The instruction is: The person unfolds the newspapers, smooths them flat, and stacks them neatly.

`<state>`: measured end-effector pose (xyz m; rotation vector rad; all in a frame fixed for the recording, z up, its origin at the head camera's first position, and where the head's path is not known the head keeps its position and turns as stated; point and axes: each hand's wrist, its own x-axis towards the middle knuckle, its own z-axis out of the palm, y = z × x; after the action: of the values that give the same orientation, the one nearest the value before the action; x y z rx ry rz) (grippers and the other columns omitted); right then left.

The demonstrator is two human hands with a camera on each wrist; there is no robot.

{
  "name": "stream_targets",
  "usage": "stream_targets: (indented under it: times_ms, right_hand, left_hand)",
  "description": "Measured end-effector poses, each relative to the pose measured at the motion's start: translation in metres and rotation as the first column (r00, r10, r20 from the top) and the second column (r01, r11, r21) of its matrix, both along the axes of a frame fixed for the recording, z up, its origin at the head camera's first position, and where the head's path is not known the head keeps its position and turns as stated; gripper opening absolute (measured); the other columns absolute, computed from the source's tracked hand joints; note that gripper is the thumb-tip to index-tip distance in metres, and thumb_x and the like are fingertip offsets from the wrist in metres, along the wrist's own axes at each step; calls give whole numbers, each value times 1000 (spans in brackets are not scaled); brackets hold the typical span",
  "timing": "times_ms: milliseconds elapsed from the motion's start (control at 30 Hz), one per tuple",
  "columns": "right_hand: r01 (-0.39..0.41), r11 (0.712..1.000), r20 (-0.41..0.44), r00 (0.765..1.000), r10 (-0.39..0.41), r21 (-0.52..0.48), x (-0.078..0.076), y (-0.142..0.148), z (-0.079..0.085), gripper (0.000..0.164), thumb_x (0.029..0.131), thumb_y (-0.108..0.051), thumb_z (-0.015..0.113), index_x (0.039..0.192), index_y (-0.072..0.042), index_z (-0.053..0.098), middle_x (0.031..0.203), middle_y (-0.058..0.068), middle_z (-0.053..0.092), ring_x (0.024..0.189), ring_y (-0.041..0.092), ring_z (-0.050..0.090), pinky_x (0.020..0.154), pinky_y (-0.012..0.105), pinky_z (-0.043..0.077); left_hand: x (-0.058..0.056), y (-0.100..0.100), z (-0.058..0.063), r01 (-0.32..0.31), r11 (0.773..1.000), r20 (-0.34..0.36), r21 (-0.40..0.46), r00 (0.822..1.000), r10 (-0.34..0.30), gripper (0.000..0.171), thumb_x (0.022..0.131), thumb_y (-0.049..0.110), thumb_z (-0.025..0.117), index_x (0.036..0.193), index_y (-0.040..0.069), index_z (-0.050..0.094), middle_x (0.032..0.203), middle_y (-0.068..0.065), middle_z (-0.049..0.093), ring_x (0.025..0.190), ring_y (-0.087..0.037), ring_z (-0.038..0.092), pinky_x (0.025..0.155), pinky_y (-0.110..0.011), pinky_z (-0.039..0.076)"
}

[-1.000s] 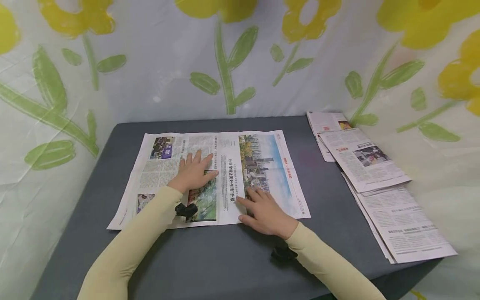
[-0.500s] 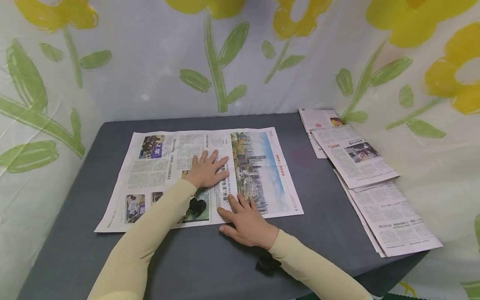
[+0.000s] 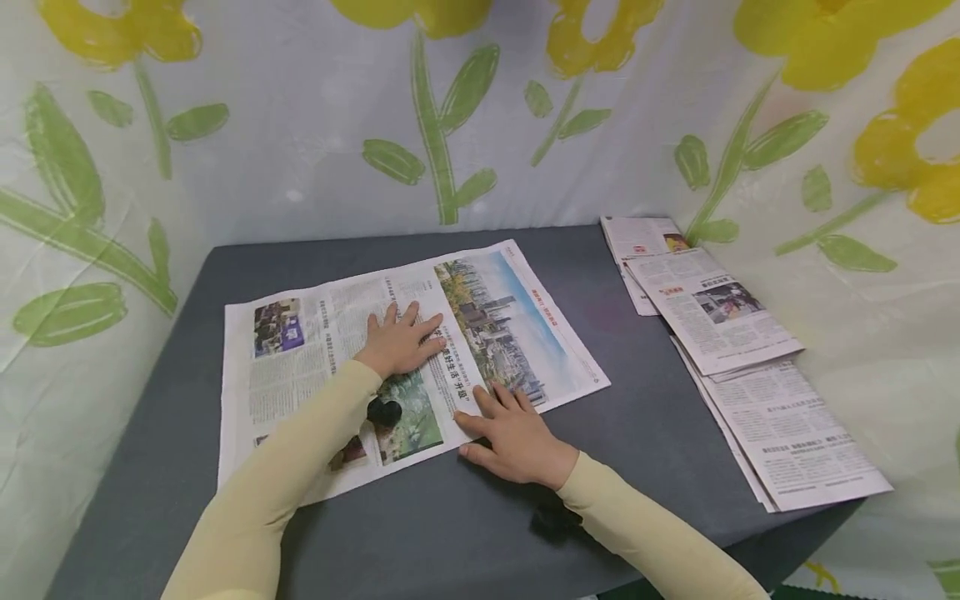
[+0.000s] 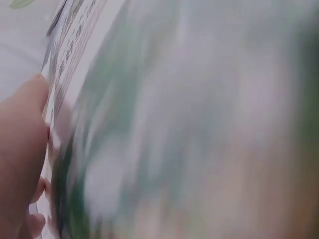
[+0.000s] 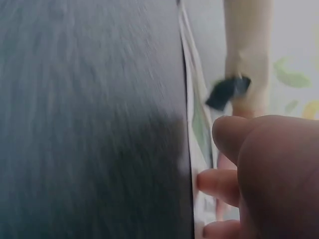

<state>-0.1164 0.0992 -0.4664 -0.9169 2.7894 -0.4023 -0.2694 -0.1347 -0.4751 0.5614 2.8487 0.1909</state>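
Observation:
A newspaper (image 3: 487, 308) lies spread out and turned at an angle on the dark grey table, with a city photo on its right part. My left hand (image 3: 399, 340) rests on its middle, fingers straight and spread. At the near edge my right hand (image 3: 517, 437) touches the paper with extended fingers, its palm partly off the sheet. In the left wrist view the blurred newspaper (image 4: 149, 124) fills most of the picture, beside the hand (image 4: 22, 149). The right wrist view shows my fingers (image 5: 219, 186) along the paper's edge (image 5: 195, 149).
Several folded newspapers (image 3: 720, 325) overlap in a row along the right side of the grey table (image 3: 420, 542). A white sheet (image 3: 300, 125) with yellow flowers hangs behind and at both sides. Each wrist carries a small black camera (image 3: 384, 412).
The newspaper has turned anticlockwise under my hands: its right side has gone farther back and its left side nearer. Both hands first slid left, then shifted slightly, staying on the paper.

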Motion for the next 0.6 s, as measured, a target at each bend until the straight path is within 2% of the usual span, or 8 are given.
stream_targets:
  times_ms: [133, 267, 433, 600]
  right_hand:
    - [47, 998, 45, 998, -46, -29, -8, 16, 2, 48, 105, -43, 52, 148, -21, 57, 164, 23, 32, 153, 54, 21, 118, 73, 22]
    - [111, 994, 56, 992, -110, -10, -22, 33, 4, 49, 105, -44, 51, 148, -20, 56, 165, 25, 31, 153, 55, 19, 118, 74, 18]
    - [190, 980, 33, 981, -192, 59, -47, 47, 8, 52, 104, -46, 52, 149, -19, 55, 163, 26, 34, 151, 58, 19, 118, 75, 17]
    - [235, 962, 25, 970, -241, 136, -76, 49, 10, 60, 103, -49, 54, 154, -18, 49, 163, 26, 33, 151, 58, 18, 119, 75, 16]
  left_hand:
    - [4, -20, 0, -31, 1000, -4, -2, 1000, 31, 65, 106, 61, 31, 163, 30, 26, 172, -21, 10, 156, -53, 2, 119, -77, 6]
    - [13, -37, -1, -35, 999, -17, 13, 999, 36, 64, 107, 58, 33, 163, 27, 29, 171, -23, 9, 155, -55, 1, 118, -77, 4]
    - [31, -47, -1, -28, 999, -40, 33, 999, 29, 64, 107, 56, 37, 162, 23, 32, 170, -25, 11, 155, -56, 2, 118, -78, 6]
    - [50, -51, -5, -46, 994, -42, 95, 998, 50, 71, 102, 59, 48, 161, 22, 34, 170, -26, 12, 153, -59, 2, 116, -79, 5]
